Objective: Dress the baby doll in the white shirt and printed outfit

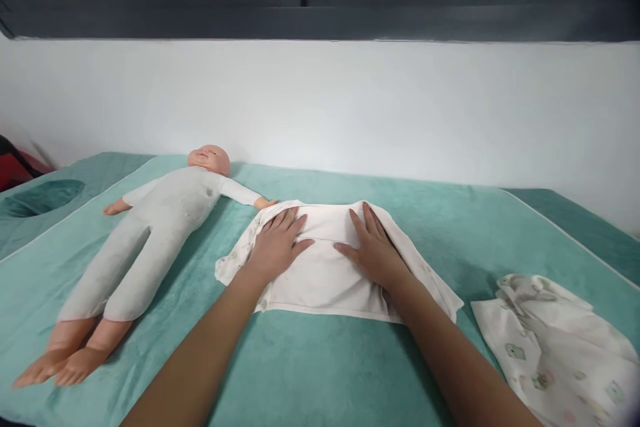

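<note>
A small white baby top (330, 280) lies spread on the green bed cover, with faint prints at its sides. On its left half my left hand (277, 243) rests flat, fingers apart. My right hand (373, 247) presses flat on the right half, thumb pointing inward. Both hands hold nothing. To the left, a baby doll (170, 200) in a pale grey-white body lies on its back, and one of its hands reaches the top's upper left edge.
A crumpled white printed baby garment (555, 340) lies at the right. The green bed cover (330, 373) runs up to a white wall (320, 107) below a dark window frame (290, 13). At the far left is a face hole (45, 197) in the bed and something red and black (15, 167).
</note>
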Demonstrator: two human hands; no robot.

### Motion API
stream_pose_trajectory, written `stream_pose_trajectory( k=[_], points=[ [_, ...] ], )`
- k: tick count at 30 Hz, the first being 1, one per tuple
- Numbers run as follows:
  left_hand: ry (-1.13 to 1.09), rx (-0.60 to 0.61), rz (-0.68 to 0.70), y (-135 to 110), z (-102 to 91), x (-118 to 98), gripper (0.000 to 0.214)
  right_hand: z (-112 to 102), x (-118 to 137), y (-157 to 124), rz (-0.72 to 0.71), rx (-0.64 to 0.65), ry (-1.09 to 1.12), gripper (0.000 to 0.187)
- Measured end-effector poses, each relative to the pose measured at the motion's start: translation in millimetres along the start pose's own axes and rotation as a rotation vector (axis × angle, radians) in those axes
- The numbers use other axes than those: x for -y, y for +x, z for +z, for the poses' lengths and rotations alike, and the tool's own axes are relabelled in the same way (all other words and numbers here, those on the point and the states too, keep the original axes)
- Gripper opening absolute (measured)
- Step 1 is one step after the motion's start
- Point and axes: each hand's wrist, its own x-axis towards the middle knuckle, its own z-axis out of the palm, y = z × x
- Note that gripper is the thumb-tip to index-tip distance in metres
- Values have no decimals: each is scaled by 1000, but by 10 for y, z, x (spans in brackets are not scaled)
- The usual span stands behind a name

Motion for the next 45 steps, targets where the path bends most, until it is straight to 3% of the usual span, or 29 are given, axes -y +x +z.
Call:
stream_pose_trajectory(
  k=[7,12,16,20,24,27,31,39,41,45],
  points=[
    [-55,90,-4,84,155,90,57,65,-4,82,43,46,-68,77],
    [-117,-12,90,-7,47,42,46,-60,125,-85,-166,-69,-105,50],
    [-243,-71,182,-472,-192,-168,29,-202,341,-562,-334,-71,1,27],
    [-226,-13,228,-1087,-303,-280,33,-205,372,-1051,-388,-52,71,27],
    [-71,-161,78,-1365,-217,-222,25,-145,281,-1210,-300,-153,56,12],
    [10,-224,54,-1372,-180,-212,28,-126,256,-1188,-311,-165,11,18],
    [8,-282,26,-1390,-266,-285,21,-145,260,-1188,-312,-207,57,22],
    [-142,-251,-11,-1494,-380,-332,16,-243,326,-1351,-234,-91,284,29],
    [-281,-285,-85,-1481,-404,-250,18,-324,231,-1289,-129,-172,371,28],
    [-391,-542,-420,-1317,-456,83,19,-563,-240,-954,244,-378,307,32]
  ],
)
